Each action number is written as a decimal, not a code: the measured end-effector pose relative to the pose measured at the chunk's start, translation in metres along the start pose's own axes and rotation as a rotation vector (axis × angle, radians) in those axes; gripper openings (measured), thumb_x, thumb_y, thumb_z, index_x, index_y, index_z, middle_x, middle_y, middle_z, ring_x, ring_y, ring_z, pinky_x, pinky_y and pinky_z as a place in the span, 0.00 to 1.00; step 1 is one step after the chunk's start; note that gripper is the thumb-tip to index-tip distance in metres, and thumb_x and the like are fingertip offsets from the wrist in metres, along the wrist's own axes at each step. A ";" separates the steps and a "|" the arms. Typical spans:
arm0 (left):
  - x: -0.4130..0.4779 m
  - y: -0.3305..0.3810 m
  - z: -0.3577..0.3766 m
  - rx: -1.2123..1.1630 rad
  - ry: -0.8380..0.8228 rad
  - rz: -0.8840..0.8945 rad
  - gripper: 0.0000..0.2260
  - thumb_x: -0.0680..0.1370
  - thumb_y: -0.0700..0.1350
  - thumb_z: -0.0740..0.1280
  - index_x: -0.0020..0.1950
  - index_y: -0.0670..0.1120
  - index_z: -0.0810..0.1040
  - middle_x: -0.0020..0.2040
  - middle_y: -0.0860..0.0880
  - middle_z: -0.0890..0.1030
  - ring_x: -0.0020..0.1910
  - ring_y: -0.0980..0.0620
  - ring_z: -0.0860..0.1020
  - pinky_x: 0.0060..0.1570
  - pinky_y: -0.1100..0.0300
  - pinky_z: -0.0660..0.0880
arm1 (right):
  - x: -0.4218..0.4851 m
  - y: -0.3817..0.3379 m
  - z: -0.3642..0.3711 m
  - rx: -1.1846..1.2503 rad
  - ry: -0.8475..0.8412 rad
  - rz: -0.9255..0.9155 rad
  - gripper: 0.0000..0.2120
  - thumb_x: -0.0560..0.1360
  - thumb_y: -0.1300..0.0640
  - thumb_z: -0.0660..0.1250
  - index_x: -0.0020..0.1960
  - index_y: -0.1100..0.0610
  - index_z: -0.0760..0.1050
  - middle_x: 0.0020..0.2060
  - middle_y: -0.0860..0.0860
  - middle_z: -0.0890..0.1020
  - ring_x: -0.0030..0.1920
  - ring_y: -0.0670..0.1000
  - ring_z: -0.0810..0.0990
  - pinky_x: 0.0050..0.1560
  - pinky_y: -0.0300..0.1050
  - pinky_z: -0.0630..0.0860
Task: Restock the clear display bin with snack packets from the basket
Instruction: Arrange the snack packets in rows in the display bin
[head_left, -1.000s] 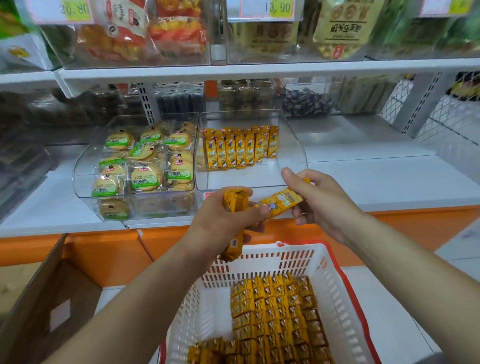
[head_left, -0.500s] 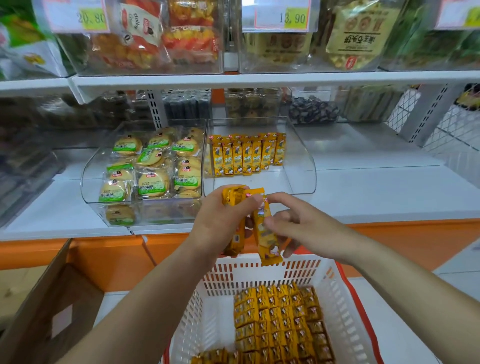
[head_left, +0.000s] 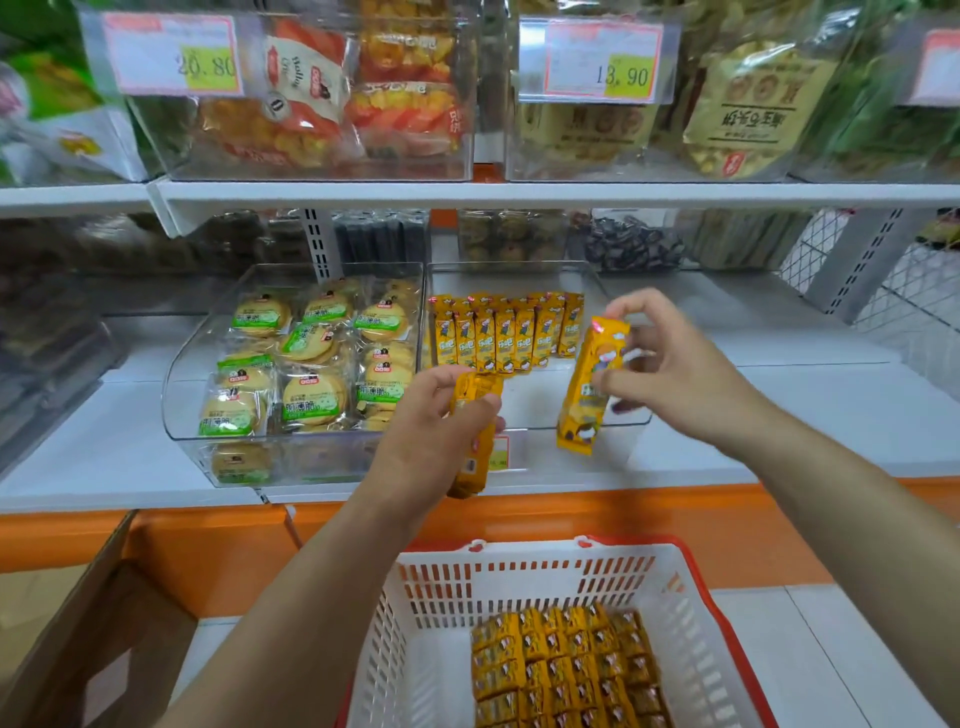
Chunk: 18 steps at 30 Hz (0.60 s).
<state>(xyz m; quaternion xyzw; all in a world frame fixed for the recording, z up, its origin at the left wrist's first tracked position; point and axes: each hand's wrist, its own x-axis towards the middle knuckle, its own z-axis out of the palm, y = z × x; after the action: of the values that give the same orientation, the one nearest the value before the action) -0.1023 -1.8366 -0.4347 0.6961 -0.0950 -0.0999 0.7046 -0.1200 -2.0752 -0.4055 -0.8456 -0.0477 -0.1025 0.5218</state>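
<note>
My left hand (head_left: 436, 431) grips a yellow snack packet (head_left: 474, 441) upright, just in front of the clear display bin (head_left: 618, 423). My right hand (head_left: 670, 369) pinches a second yellow packet (head_left: 589, 384) by its top, so it hangs upright over the bin's front lip. At the back of the bin stands a row of several matching yellow packets (head_left: 506, 332). Below, the white basket (head_left: 524, 577) with a red rim holds many more yellow packets (head_left: 566, 670) stacked in rows.
A neighbouring clear bin (head_left: 182, 405) to the left is full of green-labelled round biscuits. The upper shelf (head_left: 519, 195) carries bins with price tags. A wire rack (head_left: 904, 301) stands at the right, and a cardboard box (head_left: 93, 649) at the lower left.
My right hand took one packet away from my left hand and carried it up and right to the bin's front. My left hand kept its own packet.
</note>
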 end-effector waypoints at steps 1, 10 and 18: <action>0.002 0.000 -0.002 0.026 0.024 0.023 0.11 0.81 0.46 0.69 0.62 0.53 0.76 0.59 0.49 0.83 0.53 0.50 0.84 0.48 0.53 0.82 | 0.014 0.000 -0.005 -0.082 -0.010 -0.033 0.21 0.68 0.64 0.76 0.51 0.44 0.72 0.48 0.63 0.79 0.38 0.53 0.79 0.41 0.58 0.79; 0.023 -0.007 -0.006 -0.014 0.127 0.132 0.06 0.77 0.49 0.72 0.50 0.61 0.80 0.45 0.66 0.82 0.46 0.62 0.82 0.33 0.66 0.79 | 0.155 0.062 -0.028 -0.864 0.019 0.072 0.16 0.69 0.53 0.75 0.56 0.46 0.76 0.50 0.51 0.82 0.50 0.54 0.79 0.46 0.43 0.72; 0.046 -0.025 -0.012 -0.048 0.194 0.103 0.10 0.76 0.43 0.74 0.55 0.52 0.82 0.46 0.58 0.85 0.47 0.58 0.84 0.35 0.67 0.79 | 0.207 0.080 -0.021 -0.965 -0.160 0.175 0.11 0.67 0.58 0.76 0.47 0.49 0.79 0.49 0.53 0.83 0.48 0.56 0.81 0.47 0.47 0.78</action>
<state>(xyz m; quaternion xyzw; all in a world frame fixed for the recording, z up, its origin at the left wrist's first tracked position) -0.0551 -1.8384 -0.4599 0.6798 -0.0598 0.0021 0.7310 0.0939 -2.1354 -0.4201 -0.9967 0.0364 -0.0034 0.0724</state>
